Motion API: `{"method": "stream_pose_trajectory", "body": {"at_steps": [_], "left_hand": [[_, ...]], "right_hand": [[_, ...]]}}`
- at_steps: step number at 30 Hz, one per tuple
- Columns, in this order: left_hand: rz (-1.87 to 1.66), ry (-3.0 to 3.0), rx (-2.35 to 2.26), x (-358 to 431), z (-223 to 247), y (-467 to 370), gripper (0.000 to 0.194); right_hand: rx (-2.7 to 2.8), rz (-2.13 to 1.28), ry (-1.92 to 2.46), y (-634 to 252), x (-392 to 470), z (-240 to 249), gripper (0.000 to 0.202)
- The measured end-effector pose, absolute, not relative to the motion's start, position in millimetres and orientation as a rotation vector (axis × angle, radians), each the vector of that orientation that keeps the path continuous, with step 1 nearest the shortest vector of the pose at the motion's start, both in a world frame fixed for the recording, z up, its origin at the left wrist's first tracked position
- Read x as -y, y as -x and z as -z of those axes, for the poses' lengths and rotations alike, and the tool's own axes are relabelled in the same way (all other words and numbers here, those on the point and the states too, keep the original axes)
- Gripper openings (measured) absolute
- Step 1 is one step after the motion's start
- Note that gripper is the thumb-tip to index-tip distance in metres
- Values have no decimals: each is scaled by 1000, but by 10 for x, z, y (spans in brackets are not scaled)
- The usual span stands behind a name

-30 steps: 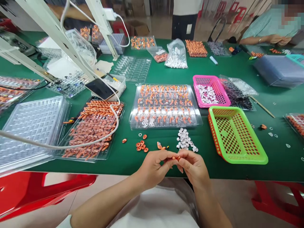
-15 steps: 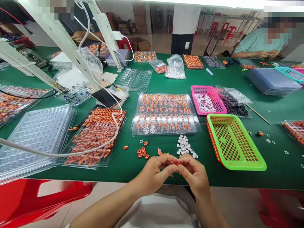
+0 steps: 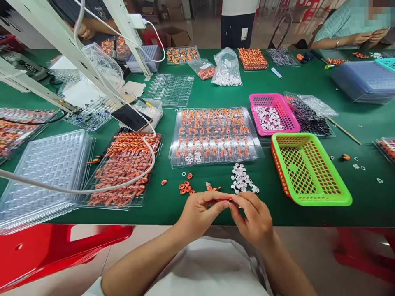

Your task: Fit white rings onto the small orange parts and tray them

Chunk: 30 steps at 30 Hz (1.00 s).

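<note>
"While the green table [image 3: 311, 218] spreads beneath your hands, what's on it?"
"Beyond them, a clear tray [image 3: 216, 162]; to their right, a green basket [image 3: 327, 202]."
"And your grip?"
"Your left hand [image 3: 197, 213] and right hand [image 3: 254, 216] meet, white discs [image 3: 240, 179] just beyond, fingertips pinching a mostly hidden orange piece [image 3: 230, 200]."

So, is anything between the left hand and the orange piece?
Nothing visible: the left hand and right hand pinch the orange piece, mostly hidden by their fingertips. The white discs lie beyond, not between.
</note>
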State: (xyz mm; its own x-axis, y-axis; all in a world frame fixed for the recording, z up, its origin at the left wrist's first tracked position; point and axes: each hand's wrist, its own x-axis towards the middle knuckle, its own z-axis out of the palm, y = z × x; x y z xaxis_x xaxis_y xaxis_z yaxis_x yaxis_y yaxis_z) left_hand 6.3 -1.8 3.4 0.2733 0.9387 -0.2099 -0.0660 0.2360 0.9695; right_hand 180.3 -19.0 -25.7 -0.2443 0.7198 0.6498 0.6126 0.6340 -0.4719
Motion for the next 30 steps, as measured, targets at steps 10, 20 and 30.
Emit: {"method": "stream_pose_trajectory", "body": {"at_steps": [10,20,30], "left_hand": [[-948,-873,-1053,-19,-24,-114,6],[-941,-700,-1054,-3,100,-101,12],[-912,-529,-1036,15,94,-132,17]], "right_hand": [[2046,-75,1008,-1789,164,175,31],[2045,-123,991,-1781,159,168,24],[1947,-178,1001,-1740,162,227,21]]}}
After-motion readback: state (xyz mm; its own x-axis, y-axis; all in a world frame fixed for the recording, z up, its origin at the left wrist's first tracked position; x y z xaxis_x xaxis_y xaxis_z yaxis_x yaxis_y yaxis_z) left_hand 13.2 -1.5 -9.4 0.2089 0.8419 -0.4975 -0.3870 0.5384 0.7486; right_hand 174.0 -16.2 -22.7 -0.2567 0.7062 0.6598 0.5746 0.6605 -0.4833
